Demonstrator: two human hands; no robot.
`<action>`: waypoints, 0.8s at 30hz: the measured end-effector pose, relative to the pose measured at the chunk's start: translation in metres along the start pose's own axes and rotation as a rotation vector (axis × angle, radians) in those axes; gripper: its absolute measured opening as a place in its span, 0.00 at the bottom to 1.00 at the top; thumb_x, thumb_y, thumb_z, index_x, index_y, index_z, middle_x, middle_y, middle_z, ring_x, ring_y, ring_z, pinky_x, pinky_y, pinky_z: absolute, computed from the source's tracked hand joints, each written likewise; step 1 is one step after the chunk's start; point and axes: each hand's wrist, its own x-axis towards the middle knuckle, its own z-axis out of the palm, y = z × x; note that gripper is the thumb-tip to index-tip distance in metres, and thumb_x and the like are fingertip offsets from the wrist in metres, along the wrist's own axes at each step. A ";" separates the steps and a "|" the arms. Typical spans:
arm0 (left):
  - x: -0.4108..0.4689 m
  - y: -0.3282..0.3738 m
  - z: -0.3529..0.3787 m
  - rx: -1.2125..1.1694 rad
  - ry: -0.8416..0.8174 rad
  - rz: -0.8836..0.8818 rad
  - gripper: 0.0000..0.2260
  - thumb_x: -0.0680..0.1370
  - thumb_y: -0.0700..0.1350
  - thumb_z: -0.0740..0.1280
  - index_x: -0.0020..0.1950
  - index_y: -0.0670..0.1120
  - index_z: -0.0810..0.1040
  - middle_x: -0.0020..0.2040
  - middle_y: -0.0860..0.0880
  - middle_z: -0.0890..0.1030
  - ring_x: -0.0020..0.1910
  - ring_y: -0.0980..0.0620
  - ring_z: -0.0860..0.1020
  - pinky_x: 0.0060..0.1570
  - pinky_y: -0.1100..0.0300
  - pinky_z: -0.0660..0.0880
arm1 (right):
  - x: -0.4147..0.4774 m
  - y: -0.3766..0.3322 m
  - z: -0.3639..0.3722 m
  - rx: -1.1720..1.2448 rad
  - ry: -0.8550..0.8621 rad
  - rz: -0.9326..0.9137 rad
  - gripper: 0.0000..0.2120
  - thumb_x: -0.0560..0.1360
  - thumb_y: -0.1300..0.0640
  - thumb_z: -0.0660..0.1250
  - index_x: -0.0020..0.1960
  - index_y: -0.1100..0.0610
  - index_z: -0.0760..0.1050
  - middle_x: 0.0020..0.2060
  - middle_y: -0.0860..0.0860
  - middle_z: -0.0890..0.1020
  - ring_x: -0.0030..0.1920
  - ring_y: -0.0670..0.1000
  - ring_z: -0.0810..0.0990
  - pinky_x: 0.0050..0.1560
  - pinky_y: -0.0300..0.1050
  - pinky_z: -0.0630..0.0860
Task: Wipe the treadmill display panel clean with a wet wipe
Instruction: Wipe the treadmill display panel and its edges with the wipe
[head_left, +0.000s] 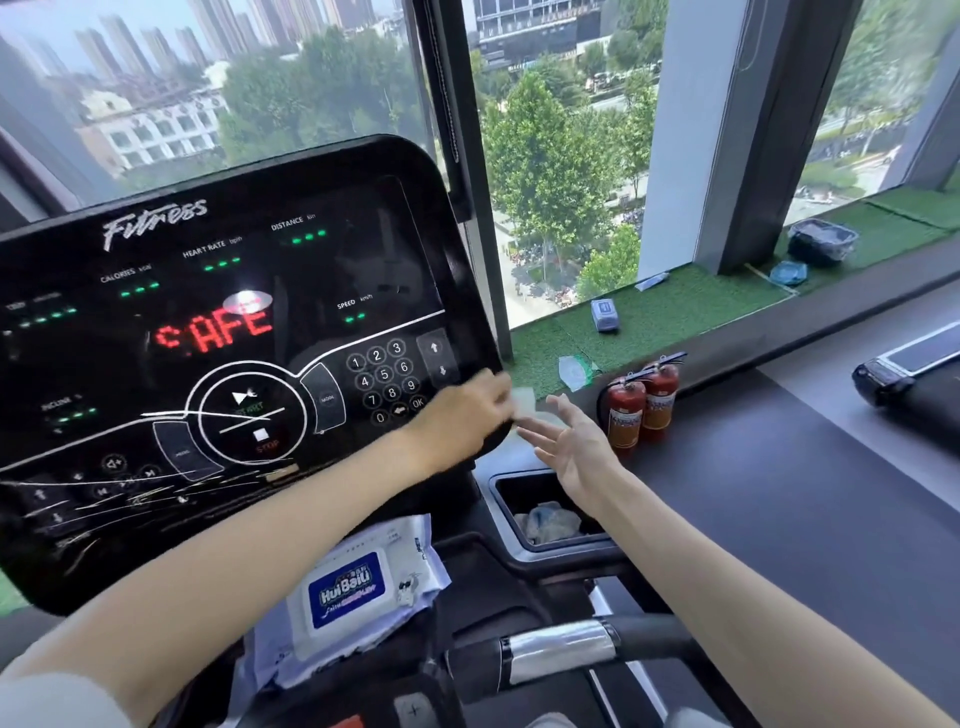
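Window-side treadmill panel (208, 364), "Fitness", red "SAFE"; "HuiBaiLi" wipe pack (353, 587) below

Two red fire extinguishers (644, 408) upright, side by side, against the turf-covered window sill (691, 312). On the sill: grey pack (604, 315), white tube (652, 281), blue dish (788, 273), black tub (821, 241). Crumpled tissue (548, 522) in the console tray (566, 546). Second treadmill (909, 364) far right

Display panel (218, 332): "Fitness", red "SAFE", CALORIES, HEART RATE, DISTANCE, SPEED, keypad 0-9, wipes pack (347, 592): "HuiBaiLi"
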 end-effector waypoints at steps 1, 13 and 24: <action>-0.005 0.002 0.003 0.040 -0.082 0.096 0.16 0.63 0.28 0.69 0.49 0.40 0.78 0.44 0.44 0.74 0.42 0.48 0.73 0.23 0.60 0.73 | 0.000 0.000 0.000 0.014 0.006 0.002 0.14 0.81 0.47 0.52 0.64 0.53 0.63 0.48 0.56 0.82 0.52 0.54 0.79 0.63 0.49 0.64; -0.015 -0.001 0.002 0.149 -0.231 0.140 0.09 0.65 0.31 0.68 0.41 0.41 0.77 0.44 0.46 0.74 0.43 0.48 0.73 0.23 0.62 0.62 | 0.007 0.004 0.004 -0.142 0.070 -0.087 0.17 0.80 0.48 0.54 0.66 0.53 0.67 0.54 0.55 0.80 0.59 0.52 0.76 0.65 0.49 0.64; -0.043 -0.022 -0.008 0.030 -0.242 0.062 0.15 0.70 0.28 0.62 0.50 0.43 0.79 0.49 0.47 0.73 0.47 0.48 0.71 0.29 0.58 0.63 | 0.005 0.010 0.021 -0.383 0.116 -0.278 0.08 0.80 0.54 0.56 0.58 0.51 0.67 0.48 0.50 0.75 0.54 0.53 0.74 0.64 0.53 0.69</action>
